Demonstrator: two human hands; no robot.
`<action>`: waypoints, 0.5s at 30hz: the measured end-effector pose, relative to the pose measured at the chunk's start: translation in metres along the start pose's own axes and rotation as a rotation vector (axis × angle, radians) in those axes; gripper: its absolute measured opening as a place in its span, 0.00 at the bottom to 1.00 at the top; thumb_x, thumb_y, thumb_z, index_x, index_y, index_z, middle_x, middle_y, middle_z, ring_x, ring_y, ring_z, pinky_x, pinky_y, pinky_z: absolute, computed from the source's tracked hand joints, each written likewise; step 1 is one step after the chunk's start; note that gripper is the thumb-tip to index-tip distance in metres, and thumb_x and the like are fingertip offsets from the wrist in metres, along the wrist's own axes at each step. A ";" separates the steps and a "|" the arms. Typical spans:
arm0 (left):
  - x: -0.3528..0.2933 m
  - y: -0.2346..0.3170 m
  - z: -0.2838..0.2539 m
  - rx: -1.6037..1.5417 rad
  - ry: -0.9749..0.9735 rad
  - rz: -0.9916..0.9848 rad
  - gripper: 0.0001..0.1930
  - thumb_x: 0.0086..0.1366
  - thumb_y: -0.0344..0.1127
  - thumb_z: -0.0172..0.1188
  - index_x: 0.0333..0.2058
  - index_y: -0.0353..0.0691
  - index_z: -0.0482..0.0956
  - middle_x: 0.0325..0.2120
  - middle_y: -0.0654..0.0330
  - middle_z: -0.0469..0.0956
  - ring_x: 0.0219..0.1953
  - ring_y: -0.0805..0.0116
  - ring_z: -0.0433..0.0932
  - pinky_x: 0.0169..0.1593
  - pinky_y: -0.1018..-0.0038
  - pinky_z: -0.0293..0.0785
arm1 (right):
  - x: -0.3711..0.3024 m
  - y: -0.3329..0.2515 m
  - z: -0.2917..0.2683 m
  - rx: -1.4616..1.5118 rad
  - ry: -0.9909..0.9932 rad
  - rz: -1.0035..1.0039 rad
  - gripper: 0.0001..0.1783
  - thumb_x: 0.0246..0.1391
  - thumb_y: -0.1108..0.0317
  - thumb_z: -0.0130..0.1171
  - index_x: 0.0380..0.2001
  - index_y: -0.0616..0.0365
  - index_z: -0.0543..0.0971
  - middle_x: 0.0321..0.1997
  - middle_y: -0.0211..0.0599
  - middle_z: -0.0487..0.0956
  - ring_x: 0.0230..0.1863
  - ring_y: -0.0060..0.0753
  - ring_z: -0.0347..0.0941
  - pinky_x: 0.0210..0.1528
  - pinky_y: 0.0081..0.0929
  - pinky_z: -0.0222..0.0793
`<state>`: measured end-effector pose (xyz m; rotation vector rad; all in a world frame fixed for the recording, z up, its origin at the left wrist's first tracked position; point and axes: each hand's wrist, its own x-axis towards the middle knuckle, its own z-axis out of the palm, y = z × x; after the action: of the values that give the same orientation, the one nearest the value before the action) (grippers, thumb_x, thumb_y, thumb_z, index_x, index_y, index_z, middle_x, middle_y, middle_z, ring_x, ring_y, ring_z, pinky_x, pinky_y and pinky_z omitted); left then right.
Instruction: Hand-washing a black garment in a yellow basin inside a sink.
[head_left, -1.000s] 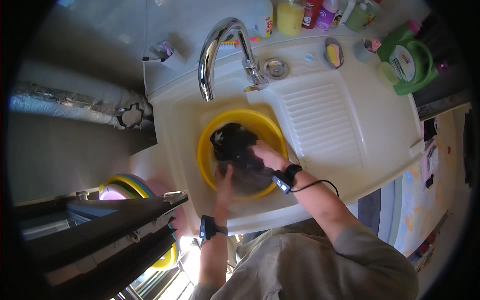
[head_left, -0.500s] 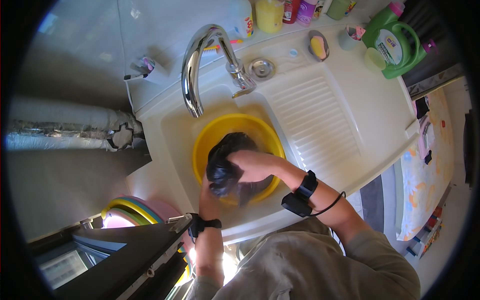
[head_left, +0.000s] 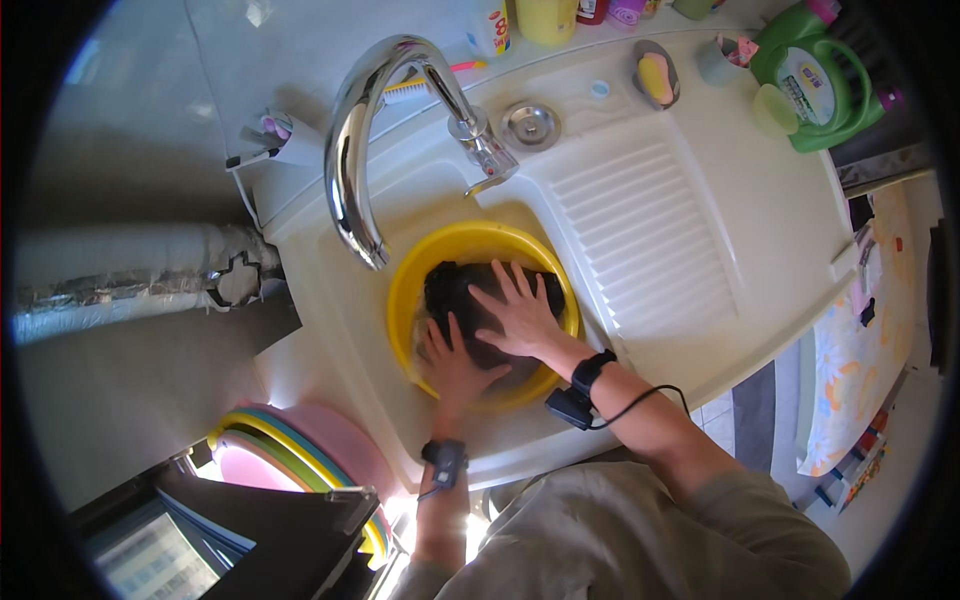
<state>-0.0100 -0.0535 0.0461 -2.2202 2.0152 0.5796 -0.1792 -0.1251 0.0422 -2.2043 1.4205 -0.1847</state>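
Note:
A yellow basin (head_left: pixel 480 234) sits in the white sink, holding dark cloth (head_left: pixel 455 290) in what looks like murky water. Both my hands are over the basin with fingers spread and palms down. My left hand (head_left: pixel 455 366) lies at the near left part of the cloth. Farther to the right, my right hand (head_left: pixel 520 318) rests flat on the dark fabric, fingers pointing away from me. Neither hand grips the cloth. How much of the cloth is under water I cannot tell.
A chrome faucet (head_left: pixel 345 150) arches over the sink's left side. Right of the basin is a ribbed washboard surface (head_left: pixel 640 235). A soap dish (head_left: pixel 656 76), a cup (head_left: pixel 722 60) and a green detergent jug (head_left: pixel 820 85) stand at the back right. Stacked coloured basins (head_left: pixel 340 440) lean at lower left.
Half a second ago my hands held the dark cloth bunched up above the basin. Now the cloth is spread down in it, and my hands have let go and opened flat.

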 end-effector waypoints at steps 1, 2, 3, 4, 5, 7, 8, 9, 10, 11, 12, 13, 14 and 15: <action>0.003 0.008 0.006 -0.004 -0.055 -0.069 0.73 0.32 0.71 0.73 0.72 0.47 0.40 0.70 0.37 0.43 0.72 0.38 0.41 0.66 0.34 0.42 | 0.001 0.003 0.009 -0.004 0.006 0.000 0.39 0.55 0.37 0.55 0.68 0.32 0.63 0.76 0.48 0.47 0.75 0.60 0.41 0.66 0.72 0.46; 0.006 0.012 0.010 -0.007 -0.111 -0.139 0.73 0.31 0.69 0.75 0.72 0.48 0.41 0.70 0.37 0.43 0.72 0.36 0.41 0.66 0.36 0.43 | 0.004 0.006 0.018 0.000 0.003 0.005 0.39 0.55 0.37 0.55 0.68 0.32 0.63 0.76 0.48 0.47 0.75 0.60 0.41 0.66 0.72 0.46; 0.009 0.013 0.015 -0.037 -0.095 -0.139 0.74 0.30 0.70 0.75 0.72 0.48 0.41 0.69 0.35 0.44 0.70 0.34 0.44 0.66 0.35 0.44 | 0.006 0.009 0.024 0.002 0.026 -0.005 0.38 0.55 0.38 0.55 0.68 0.32 0.64 0.76 0.47 0.47 0.75 0.60 0.42 0.67 0.72 0.45; 0.012 0.012 0.020 -0.036 -0.105 -0.139 0.74 0.30 0.70 0.75 0.72 0.48 0.41 0.69 0.35 0.44 0.70 0.34 0.44 0.66 0.35 0.44 | 0.008 0.012 0.031 0.004 0.049 -0.016 0.37 0.55 0.38 0.55 0.67 0.33 0.65 0.76 0.47 0.48 0.75 0.59 0.42 0.67 0.72 0.44; 0.015 0.011 0.024 -0.101 -0.157 -0.172 0.75 0.30 0.71 0.75 0.72 0.47 0.39 0.69 0.36 0.43 0.70 0.34 0.43 0.66 0.34 0.43 | 0.009 0.015 0.037 0.007 0.040 -0.011 0.37 0.55 0.38 0.55 0.67 0.33 0.65 0.76 0.47 0.48 0.75 0.59 0.42 0.67 0.72 0.44; 0.022 0.007 0.033 -0.164 -0.209 -0.205 0.76 0.31 0.71 0.75 0.72 0.46 0.37 0.70 0.38 0.42 0.71 0.34 0.43 0.65 0.33 0.42 | 0.017 0.019 0.044 -0.019 0.017 -0.005 0.35 0.56 0.40 0.55 0.66 0.35 0.67 0.75 0.46 0.51 0.74 0.57 0.44 0.69 0.70 0.41; 0.026 0.007 0.038 -0.171 -0.220 -0.227 0.75 0.32 0.71 0.75 0.72 0.46 0.37 0.70 0.38 0.42 0.70 0.34 0.44 0.65 0.33 0.42 | 0.020 0.021 0.048 -0.017 0.014 -0.001 0.35 0.56 0.40 0.55 0.66 0.35 0.67 0.75 0.46 0.51 0.74 0.57 0.44 0.69 0.70 0.41; 0.029 0.004 0.044 -0.175 -0.228 -0.251 0.75 0.33 0.71 0.74 0.72 0.46 0.36 0.70 0.38 0.43 0.70 0.33 0.45 0.65 0.33 0.42 | 0.025 0.021 0.052 0.008 -0.009 0.006 0.35 0.56 0.41 0.55 0.65 0.37 0.68 0.74 0.46 0.53 0.74 0.57 0.45 0.69 0.68 0.41; 0.030 0.000 0.051 -0.173 -0.230 -0.253 0.75 0.33 0.71 0.74 0.72 0.46 0.36 0.70 0.38 0.43 0.70 0.33 0.45 0.65 0.33 0.42 | 0.029 0.021 0.055 0.032 -0.032 0.014 0.34 0.56 0.41 0.55 0.63 0.40 0.70 0.73 0.47 0.54 0.73 0.56 0.47 0.70 0.67 0.41; 0.030 -0.003 0.057 -0.152 -0.231 -0.264 0.74 0.34 0.70 0.74 0.71 0.45 0.36 0.69 0.37 0.45 0.69 0.33 0.46 0.66 0.34 0.43 | 0.033 0.020 0.059 0.036 -0.033 0.014 0.34 0.56 0.41 0.55 0.63 0.40 0.70 0.73 0.47 0.54 0.73 0.56 0.47 0.70 0.67 0.41; 0.031 -0.004 0.060 -0.132 -0.236 -0.270 0.73 0.36 0.70 0.73 0.71 0.44 0.36 0.68 0.36 0.47 0.69 0.33 0.48 0.66 0.35 0.43 | 0.035 0.021 0.062 0.045 -0.072 0.032 0.32 0.56 0.43 0.55 0.62 0.42 0.71 0.73 0.48 0.56 0.72 0.57 0.49 0.70 0.65 0.42; 0.034 -0.005 0.063 -0.132 -0.240 -0.268 0.73 0.36 0.70 0.73 0.71 0.44 0.36 0.68 0.36 0.47 0.69 0.33 0.48 0.66 0.35 0.43 | 0.037 0.021 0.066 0.054 -0.111 0.050 0.31 0.57 0.45 0.55 0.61 0.44 0.72 0.72 0.48 0.57 0.72 0.57 0.51 0.71 0.63 0.43; 0.036 -0.007 0.066 -0.194 -0.261 -0.274 0.71 0.38 0.70 0.72 0.71 0.43 0.38 0.67 0.34 0.49 0.69 0.33 0.48 0.66 0.36 0.43 | 0.040 0.021 0.070 0.054 -0.112 0.053 0.31 0.57 0.45 0.55 0.61 0.44 0.72 0.72 0.48 0.57 0.72 0.57 0.51 0.71 0.63 0.43; 0.036 -0.008 0.068 -0.256 -0.283 -0.279 0.69 0.40 0.70 0.71 0.70 0.41 0.39 0.66 0.32 0.51 0.69 0.33 0.48 0.66 0.36 0.42 | 0.041 0.022 0.080 0.117 -0.087 0.065 0.29 0.57 0.49 0.56 0.60 0.46 0.73 0.71 0.50 0.59 0.70 0.58 0.53 0.70 0.61 0.45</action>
<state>-0.0144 -0.0655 -0.0300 -2.3370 1.5368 1.0951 -0.1488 -0.1415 -0.0436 -2.0443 1.3962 -0.1435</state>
